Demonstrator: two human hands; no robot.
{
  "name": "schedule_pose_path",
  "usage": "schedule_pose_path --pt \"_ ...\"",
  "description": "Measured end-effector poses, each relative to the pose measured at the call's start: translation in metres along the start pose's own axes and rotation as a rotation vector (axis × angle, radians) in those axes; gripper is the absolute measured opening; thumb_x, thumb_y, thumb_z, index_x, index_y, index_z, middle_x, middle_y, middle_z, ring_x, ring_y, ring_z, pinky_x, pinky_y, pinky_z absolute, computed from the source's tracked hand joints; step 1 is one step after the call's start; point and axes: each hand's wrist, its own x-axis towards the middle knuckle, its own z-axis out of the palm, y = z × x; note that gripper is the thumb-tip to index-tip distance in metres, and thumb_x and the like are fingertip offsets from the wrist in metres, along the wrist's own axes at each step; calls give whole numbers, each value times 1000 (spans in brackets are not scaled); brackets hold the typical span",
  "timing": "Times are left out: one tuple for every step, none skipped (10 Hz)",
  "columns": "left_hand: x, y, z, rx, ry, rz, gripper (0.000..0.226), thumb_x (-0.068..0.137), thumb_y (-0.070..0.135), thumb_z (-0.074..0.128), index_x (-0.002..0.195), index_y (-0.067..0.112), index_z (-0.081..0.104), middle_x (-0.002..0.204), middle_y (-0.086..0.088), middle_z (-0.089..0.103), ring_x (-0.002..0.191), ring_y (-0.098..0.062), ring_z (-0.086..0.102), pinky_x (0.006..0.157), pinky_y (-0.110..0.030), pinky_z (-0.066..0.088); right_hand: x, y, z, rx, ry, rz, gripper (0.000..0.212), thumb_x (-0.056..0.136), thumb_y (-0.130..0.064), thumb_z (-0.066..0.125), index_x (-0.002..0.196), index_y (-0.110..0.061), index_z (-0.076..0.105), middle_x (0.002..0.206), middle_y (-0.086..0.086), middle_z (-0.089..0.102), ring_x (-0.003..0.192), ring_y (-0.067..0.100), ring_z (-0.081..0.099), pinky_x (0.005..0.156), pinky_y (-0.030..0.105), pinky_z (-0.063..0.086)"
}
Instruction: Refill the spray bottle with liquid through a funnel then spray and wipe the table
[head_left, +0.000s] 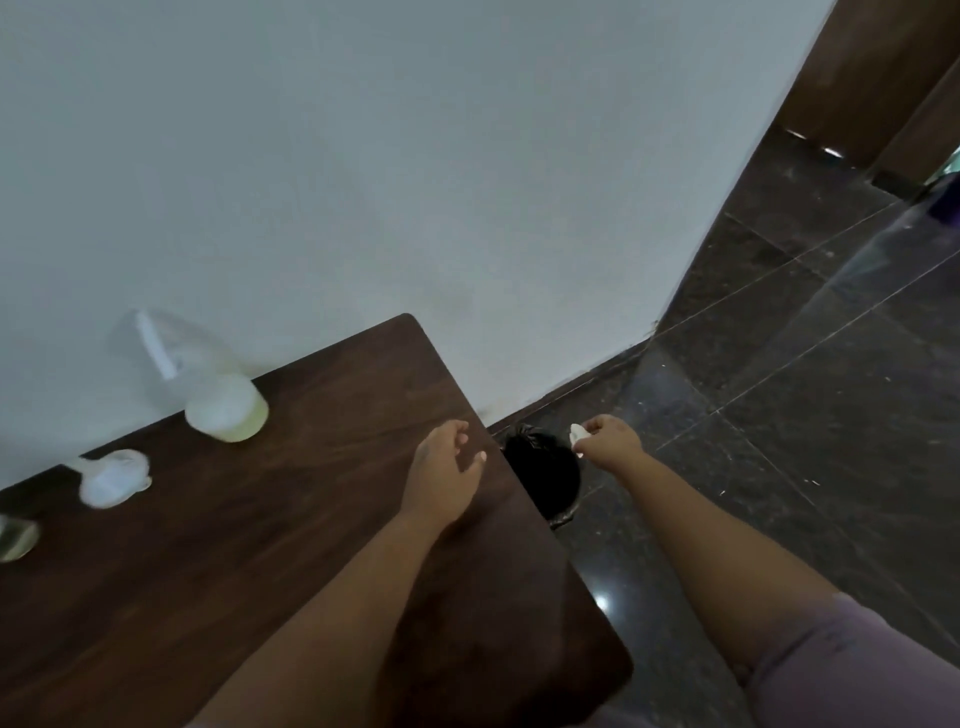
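A dark wooden table (260, 545) fills the lower left. My left hand (449, 470) hovers over its right edge, fingers loosely apart, holding nothing. My right hand (608, 441) is out past the table edge, pinched on a small white wad (576, 435), likely tissue, above a black-lined bin (545, 470) on the floor. Along the wall stand a translucent jug with yellowish liquid (218, 400), blurred, and a white spray bottle (111, 480). A clear object (15, 538) shows at the left edge; I cannot tell what it is.
A white wall (415, 182) runs behind the table. Dark polished floor tiles (805, 389) spread to the right. Brown wooden panelling (883, 78) stands at the top right. The bin sits tight against the table's right side.
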Motion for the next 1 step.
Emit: schedule_pose_path --pt "15 -9 7 14 48 -14 42 88 23 68 127 14 54 108 7 56 97 -11 56 86 -24 46 37 -7 14 166 -93 59 51 82 -16 70 128 -13 49 127 9 54 98 25 59 82 34 55"
